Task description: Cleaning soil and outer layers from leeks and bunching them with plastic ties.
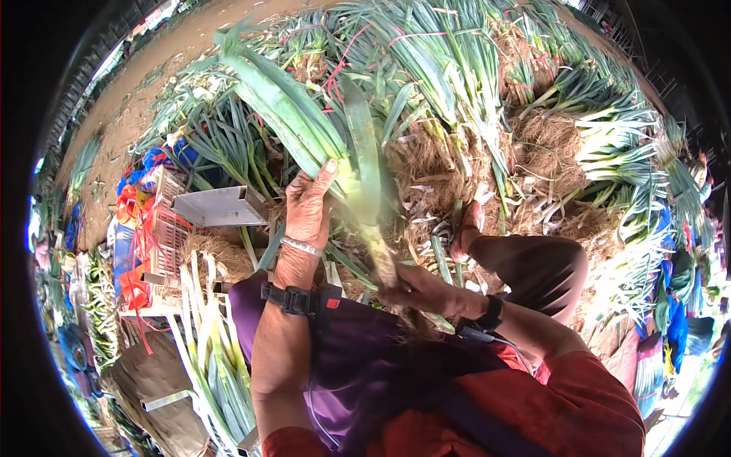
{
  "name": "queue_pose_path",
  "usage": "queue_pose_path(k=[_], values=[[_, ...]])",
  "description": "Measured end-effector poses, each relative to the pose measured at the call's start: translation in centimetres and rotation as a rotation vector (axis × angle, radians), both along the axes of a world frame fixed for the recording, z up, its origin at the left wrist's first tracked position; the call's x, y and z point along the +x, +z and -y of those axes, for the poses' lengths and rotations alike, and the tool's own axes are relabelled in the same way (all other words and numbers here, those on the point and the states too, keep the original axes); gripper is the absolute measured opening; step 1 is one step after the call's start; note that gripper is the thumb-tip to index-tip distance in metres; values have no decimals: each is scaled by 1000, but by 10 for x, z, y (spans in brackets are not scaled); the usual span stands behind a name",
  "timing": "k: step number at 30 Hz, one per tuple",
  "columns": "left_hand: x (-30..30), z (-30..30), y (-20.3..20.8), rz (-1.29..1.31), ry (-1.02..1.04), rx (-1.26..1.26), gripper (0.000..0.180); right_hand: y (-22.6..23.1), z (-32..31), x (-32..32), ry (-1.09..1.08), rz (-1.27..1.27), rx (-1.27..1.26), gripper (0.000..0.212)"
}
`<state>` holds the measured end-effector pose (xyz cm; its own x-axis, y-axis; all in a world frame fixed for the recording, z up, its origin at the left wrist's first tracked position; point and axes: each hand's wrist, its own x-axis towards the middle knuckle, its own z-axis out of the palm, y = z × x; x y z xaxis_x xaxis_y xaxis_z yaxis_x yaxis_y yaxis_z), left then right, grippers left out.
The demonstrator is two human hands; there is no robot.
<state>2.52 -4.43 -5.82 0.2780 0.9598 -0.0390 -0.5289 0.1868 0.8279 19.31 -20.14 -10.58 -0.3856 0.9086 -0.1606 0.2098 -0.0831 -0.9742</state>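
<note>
A leek (293, 118) slants across in front of me, its broad green leaves pointing up and left. My left hand (308, 202) is closed round it where the leaves meet the pale stem, thumb on top. Lower down, my right hand (419, 291) grips the stem near the root end, its fingers partly in shadow. One wide leaf (364, 152) stands apart from the others and is smeared by motion. Brown roots (415, 324) hang below my right hand, over my lap.
Bundles of leeks (449, 61) tied with pink string lie ahead, with matted roots (548, 148) at right. A metal channel piece (221, 206) sits by a plastic crate (166, 236) at left. Trimmed leeks (217, 358) lie beside my left arm. Leaf scraps litter the ground.
</note>
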Motion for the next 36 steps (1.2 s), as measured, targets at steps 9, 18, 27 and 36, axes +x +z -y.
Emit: queue_pose_path(k=[9, 18, 27, 36], values=[[9, 3, -9, -42, 358, 116, 18, 6, -101, -41, -500, -443, 237, 28], [19, 6, -42, -18, 419, 103, 18, 0, -89, -65, -645, -988, -218, 18], [-6, -1, -17, 268, 326, 12, 10, -113, -45, 18, -56, 894, -181, 41], [0, -9, -9, 468, 187, 22, 36, -14, -54, -36, -176, -214, -105, 34]])
